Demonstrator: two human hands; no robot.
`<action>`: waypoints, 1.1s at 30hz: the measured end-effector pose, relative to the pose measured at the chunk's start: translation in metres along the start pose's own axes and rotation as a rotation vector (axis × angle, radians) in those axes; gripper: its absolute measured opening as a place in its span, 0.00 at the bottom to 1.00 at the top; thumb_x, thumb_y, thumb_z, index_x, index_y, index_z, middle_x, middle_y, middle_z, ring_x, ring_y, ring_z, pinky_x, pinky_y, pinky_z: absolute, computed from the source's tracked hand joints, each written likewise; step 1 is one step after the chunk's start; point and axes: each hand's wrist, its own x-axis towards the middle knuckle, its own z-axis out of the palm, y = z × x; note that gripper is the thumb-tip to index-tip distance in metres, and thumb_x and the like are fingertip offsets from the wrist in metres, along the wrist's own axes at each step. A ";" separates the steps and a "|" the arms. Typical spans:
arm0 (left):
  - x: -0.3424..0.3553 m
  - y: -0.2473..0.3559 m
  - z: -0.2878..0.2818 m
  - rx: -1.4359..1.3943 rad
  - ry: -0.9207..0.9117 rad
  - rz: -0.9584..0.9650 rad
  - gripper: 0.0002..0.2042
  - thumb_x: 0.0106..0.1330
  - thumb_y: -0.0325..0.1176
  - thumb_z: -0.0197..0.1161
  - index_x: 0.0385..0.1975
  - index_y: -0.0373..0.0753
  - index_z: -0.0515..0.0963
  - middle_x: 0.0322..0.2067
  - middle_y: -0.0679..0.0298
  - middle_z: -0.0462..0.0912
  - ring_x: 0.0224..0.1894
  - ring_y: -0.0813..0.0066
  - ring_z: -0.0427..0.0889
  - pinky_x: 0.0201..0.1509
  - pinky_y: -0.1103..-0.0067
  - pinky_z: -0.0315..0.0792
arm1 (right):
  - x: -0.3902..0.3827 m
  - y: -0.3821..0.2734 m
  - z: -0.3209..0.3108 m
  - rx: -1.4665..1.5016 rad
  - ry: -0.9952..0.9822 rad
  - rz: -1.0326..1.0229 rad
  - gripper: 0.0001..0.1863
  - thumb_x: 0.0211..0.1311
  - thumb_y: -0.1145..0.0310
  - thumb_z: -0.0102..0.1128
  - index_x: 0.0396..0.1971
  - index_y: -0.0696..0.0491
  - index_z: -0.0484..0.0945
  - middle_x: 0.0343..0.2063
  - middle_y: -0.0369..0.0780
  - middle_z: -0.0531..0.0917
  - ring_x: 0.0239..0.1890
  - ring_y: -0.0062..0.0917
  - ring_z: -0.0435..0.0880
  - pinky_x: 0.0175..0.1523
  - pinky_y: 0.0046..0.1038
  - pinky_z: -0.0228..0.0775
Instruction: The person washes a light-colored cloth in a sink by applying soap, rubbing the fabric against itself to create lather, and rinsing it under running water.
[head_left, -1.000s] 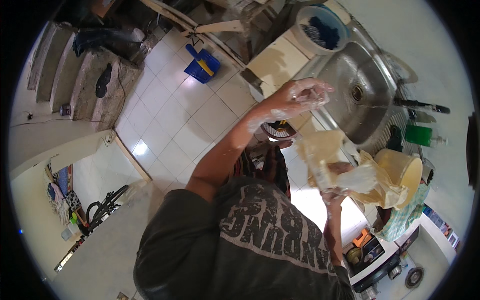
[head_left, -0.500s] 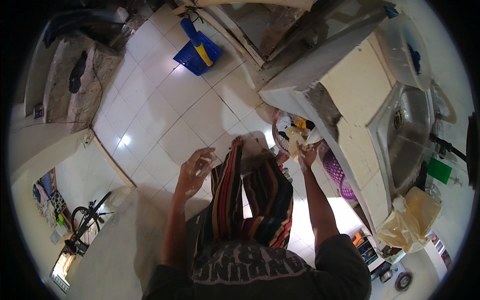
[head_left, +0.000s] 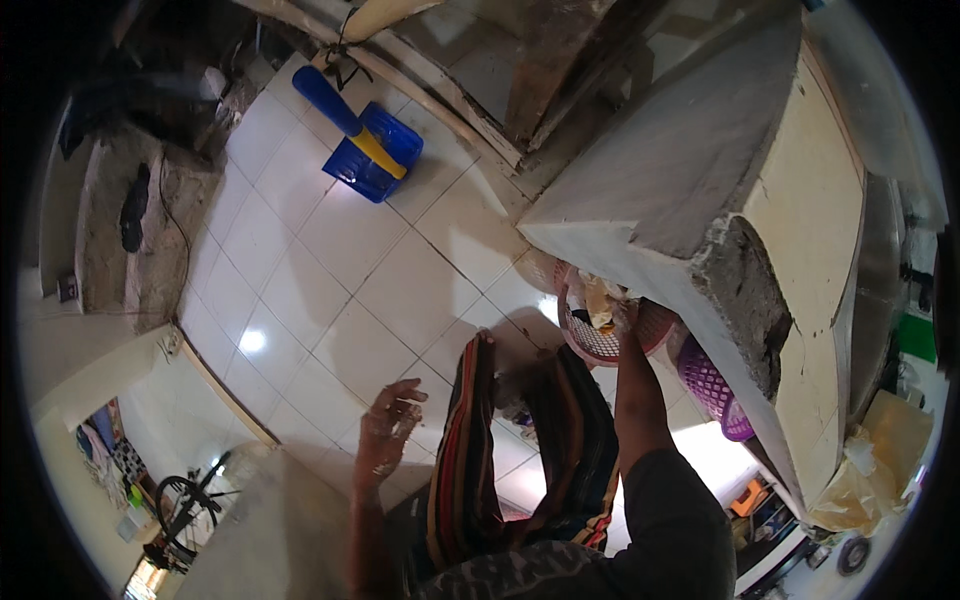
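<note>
My right hand (head_left: 626,316) reaches into a pink lattice plastic basket (head_left: 597,346) beside the base of the counter. It touches or lies right by a crumpled cream-yellow plastic wrapper (head_left: 598,298) among other scraps; the fingertips are hidden. My left hand (head_left: 390,425) hangs in the air over the floor tiles, left of my striped trousers (head_left: 462,430). Its fingers are loosely bent and apart, smeared with whitish residue, with nothing visible in them.
A blue dustpan (head_left: 375,155) with a blue-and-yellow handle lies on the tiles ahead. The tiled counter (head_left: 815,250) with a broken corner rises on the right. A purple basket (head_left: 712,385) stands under it. A wooden door frame (head_left: 470,90) is at the top, a bicycle (head_left: 185,515) far left.
My body has bent lower and the view has shifted. My right hand has gone down into the pink basket, among the wrappers. The left hand stays raised, its fingers still bent.
</note>
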 end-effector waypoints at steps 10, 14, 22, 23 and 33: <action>-0.028 0.064 0.034 0.053 -0.098 0.075 0.16 0.59 0.23 0.53 0.49 0.37 0.68 0.36 0.65 0.74 0.33 0.81 0.71 0.39 0.84 0.68 | -0.073 -0.096 -0.039 -0.182 -0.111 -0.031 0.16 0.52 0.60 0.57 0.37 0.55 0.73 0.31 0.39 0.78 0.41 0.27 0.74 0.42 0.30 0.68; -0.058 0.114 0.048 -0.057 -0.191 0.140 0.16 0.59 0.26 0.55 0.48 0.36 0.68 0.36 0.64 0.74 0.31 0.81 0.70 0.36 0.84 0.67 | -0.195 -0.188 -0.117 -0.208 -0.435 -0.073 0.14 0.53 0.62 0.56 0.37 0.54 0.73 0.32 0.39 0.78 0.44 0.26 0.73 0.43 0.30 0.68; -0.102 0.282 0.151 -0.009 -0.562 0.415 0.16 0.61 0.35 0.55 0.47 0.36 0.68 0.33 0.67 0.72 0.29 0.84 0.67 0.32 0.85 0.62 | -0.374 -0.355 -0.384 0.322 -0.076 -0.237 0.12 0.55 0.65 0.57 0.36 0.55 0.73 0.29 0.37 0.77 0.36 0.22 0.72 0.37 0.25 0.67; -0.097 0.296 0.173 -0.064 -0.676 0.546 0.15 0.61 0.34 0.54 0.47 0.36 0.68 0.33 0.68 0.72 0.29 0.84 0.68 0.33 0.86 0.63 | -0.372 -0.357 -0.408 0.478 0.166 -0.293 0.12 0.54 0.66 0.58 0.36 0.57 0.73 0.27 0.36 0.76 0.30 0.20 0.73 0.34 0.22 0.67; -0.153 0.365 0.431 0.353 -1.039 0.603 0.14 0.56 0.31 0.60 0.43 0.38 0.73 0.34 0.67 0.75 0.33 0.83 0.72 0.35 0.85 0.69 | -0.386 -0.356 -0.606 -0.269 1.174 -0.121 0.20 0.48 0.68 0.62 0.44 0.53 0.72 0.41 0.40 0.75 0.41 0.31 0.72 0.42 0.29 0.67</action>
